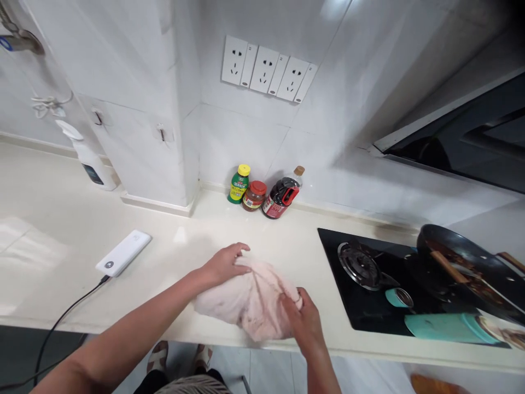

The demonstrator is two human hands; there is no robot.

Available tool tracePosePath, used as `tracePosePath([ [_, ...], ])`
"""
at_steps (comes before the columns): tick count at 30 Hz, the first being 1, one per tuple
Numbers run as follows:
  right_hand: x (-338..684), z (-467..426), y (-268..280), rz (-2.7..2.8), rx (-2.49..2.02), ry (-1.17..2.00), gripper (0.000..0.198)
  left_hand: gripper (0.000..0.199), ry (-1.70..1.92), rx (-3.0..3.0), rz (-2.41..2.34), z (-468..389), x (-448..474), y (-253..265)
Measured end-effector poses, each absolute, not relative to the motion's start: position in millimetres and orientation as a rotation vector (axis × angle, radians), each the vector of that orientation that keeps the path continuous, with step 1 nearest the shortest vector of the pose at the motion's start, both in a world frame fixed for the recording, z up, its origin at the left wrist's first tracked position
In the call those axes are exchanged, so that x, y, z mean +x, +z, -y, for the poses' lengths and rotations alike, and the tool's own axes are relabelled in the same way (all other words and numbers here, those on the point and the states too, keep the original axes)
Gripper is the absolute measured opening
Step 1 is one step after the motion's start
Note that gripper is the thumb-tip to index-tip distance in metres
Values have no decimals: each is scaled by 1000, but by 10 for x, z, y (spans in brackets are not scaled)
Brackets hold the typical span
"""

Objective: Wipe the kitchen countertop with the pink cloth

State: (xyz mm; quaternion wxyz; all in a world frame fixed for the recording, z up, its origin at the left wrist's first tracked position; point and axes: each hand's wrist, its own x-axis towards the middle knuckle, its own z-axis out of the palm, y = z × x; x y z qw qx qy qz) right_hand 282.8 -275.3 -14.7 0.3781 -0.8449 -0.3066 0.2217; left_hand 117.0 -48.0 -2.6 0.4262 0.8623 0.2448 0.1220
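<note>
A pale pink cloth (262,306) hangs crumpled and folded over the front part of the white countertop (184,241). My left hand (225,265) is at its upper left edge, thumb and fingers closing on the fabric there, with one fingertip standing free. On the cloth's right side, my right hand (303,317) pinches a bunched fold. Some of the fingers are hidden by the fabric. Behind the cloth, against the wall, stand a green bottle with a yellow cap (239,185), a red-lidded jar (254,196) and a dark sauce bottle (282,194).
To the right is a black gas stove (344,284) with a wok (447,241), a small teal lid (399,298) and a teal bottle (445,326). On the left lie a white power bank (125,251) with a black cable and a white spray bottle (92,164). A range hood (463,142) overhangs.
</note>
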Motion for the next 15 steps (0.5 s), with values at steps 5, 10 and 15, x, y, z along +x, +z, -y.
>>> tracePosePath([
  [5,3335,3259,-672,506,-2624,249,64,49,273,2391,-703,844,1297,-441],
  [10,3309,3655,-1095,617,-2801,12,66,42,90,2447,-514,1404,1130,-979],
  [15,3089,3496,-1487,879,-2668,120,67,55,16,2526,-297,1580,1187,-1226],
])
